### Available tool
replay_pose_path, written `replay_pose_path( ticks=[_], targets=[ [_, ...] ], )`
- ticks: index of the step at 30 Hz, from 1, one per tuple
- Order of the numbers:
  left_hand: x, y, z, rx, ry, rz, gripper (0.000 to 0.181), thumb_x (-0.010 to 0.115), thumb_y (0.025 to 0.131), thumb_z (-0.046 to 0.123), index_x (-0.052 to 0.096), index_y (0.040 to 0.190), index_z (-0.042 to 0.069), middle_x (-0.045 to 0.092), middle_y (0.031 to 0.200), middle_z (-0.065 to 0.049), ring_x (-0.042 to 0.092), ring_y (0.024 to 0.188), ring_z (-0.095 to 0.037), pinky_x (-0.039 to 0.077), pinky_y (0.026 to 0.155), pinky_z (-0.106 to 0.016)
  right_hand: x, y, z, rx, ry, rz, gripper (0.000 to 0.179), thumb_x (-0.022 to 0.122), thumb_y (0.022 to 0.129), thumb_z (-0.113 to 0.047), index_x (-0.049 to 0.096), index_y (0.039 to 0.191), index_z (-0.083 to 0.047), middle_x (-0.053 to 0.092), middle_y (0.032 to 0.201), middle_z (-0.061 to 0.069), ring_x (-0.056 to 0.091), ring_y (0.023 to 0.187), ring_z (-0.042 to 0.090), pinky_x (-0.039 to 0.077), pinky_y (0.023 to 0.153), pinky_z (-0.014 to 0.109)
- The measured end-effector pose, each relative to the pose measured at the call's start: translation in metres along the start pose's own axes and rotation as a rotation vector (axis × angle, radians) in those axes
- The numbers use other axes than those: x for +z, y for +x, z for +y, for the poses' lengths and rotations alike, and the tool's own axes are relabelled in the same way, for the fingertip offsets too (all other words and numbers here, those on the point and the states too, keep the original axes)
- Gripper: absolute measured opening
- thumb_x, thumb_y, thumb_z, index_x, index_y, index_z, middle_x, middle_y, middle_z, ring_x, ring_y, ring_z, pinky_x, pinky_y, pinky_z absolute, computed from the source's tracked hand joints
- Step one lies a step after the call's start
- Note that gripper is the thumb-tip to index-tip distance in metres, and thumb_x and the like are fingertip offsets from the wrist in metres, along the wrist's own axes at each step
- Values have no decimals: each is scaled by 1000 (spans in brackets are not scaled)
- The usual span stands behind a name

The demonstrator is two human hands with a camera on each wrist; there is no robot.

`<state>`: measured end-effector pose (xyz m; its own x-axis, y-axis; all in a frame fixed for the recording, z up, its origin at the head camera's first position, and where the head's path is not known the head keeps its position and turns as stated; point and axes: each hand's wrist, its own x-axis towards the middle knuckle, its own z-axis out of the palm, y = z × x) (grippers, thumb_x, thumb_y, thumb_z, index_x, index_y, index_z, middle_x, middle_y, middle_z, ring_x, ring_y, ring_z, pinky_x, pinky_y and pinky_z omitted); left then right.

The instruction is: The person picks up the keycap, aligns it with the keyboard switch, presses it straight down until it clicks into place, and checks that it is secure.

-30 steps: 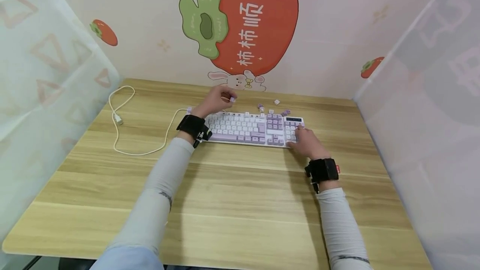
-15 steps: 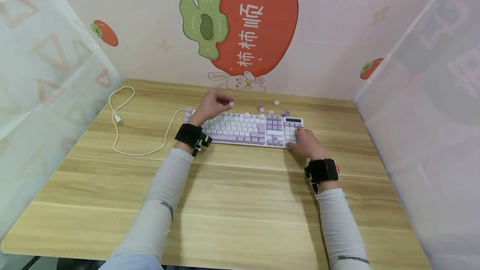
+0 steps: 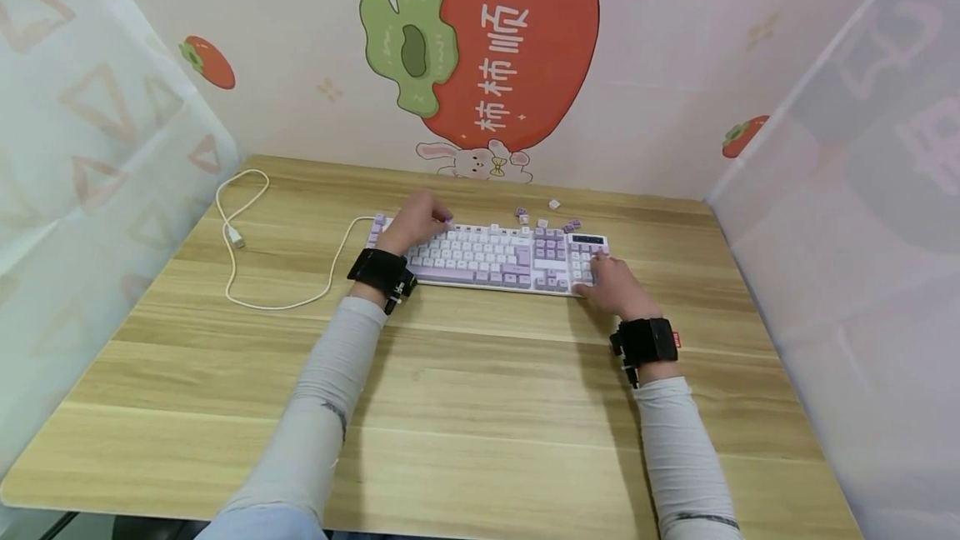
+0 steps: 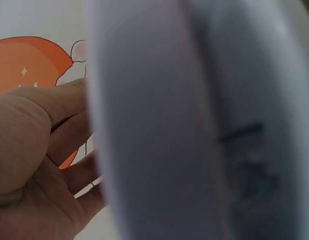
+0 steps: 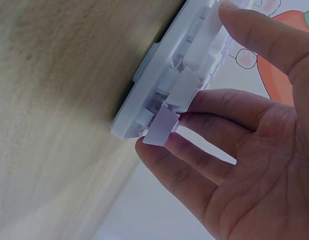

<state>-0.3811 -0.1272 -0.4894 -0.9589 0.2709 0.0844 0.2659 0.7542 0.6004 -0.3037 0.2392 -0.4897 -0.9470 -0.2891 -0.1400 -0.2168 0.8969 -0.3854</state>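
A white and lilac keyboard [image 3: 480,255] lies at the back of the table. Over its upper left part, my left hand [image 3: 412,222] pinches a small purple keycap [image 3: 449,223] at the top row, mostly covered by the fingers. Something pale and blurred blocks much of the left wrist view, hiding those fingertips. At the keyboard's right end, my right hand [image 3: 617,286] rests with thumb and fingers touching the number keys. In the right wrist view, its fairly straight fingers [image 5: 177,175] lie against the edge keys of the keyboard [image 5: 159,75].
Behind the keyboard lie several loose keycaps, including a white keycap [image 3: 554,204] and purple keycaps [image 3: 572,225]. A white cable [image 3: 231,273] loops over the table's left side. A printed backdrop [image 3: 637,82] rises behind the wooden table [image 3: 480,407].
My left hand has come down and slightly left with the keycap, from above the far edge of the keyboard to its top row. The right hand stays in place.
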Motion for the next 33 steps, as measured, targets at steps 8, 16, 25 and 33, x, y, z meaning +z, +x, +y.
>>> replay_pose_path(
  ticks=[8, 16, 25, 33],
  targets=[
    [2, -1, -2, 0, 44, 3, 22, 69, 96, 6, 75, 116, 0, 73, 119, -17, 67, 113, -32, 52, 100, -46, 0, -1, -2, -2, -4, -2, 33, 68, 97, -25, 60, 101, 7, 37, 150, 40, 56, 111, 43, 48, 93, 52],
    [1, -3, 1, -1, 129, 16, 22, 66, 97, 5, 76, 116, 4, 73, 122, -13, 68, 107, -28, 54, 93, -41, -1, -1, -1, -10, 2, 10, 31, 69, 97, -24, 60, 98, 6, 40, 148, 40, 57, 105, 40, 48, 89, 50],
    [8, -17, 12, 91, 573, -76, 29, 49, 101, 0, 74, 114, 7, 72, 118, -15, 58, 125, -37, 38, 111, -59, -1, -2, -4, -13, -19, 9, 32, 70, 96, -24, 58, 94, 6, 43, 145, 40, 53, 90, 34, 47, 80, 45],
    [9, -26, 15, 62, 627, -170, 42, 37, 106, 4, 62, 139, 8, 57, 147, -11, 29, 151, -37, 22, 121, -62, -3, 0, -3, -8, -27, 1, 34, 70, 96, -25, 58, 97, 6, 47, 140, 39, 54, 91, 34, 49, 81, 46]
  ],
)
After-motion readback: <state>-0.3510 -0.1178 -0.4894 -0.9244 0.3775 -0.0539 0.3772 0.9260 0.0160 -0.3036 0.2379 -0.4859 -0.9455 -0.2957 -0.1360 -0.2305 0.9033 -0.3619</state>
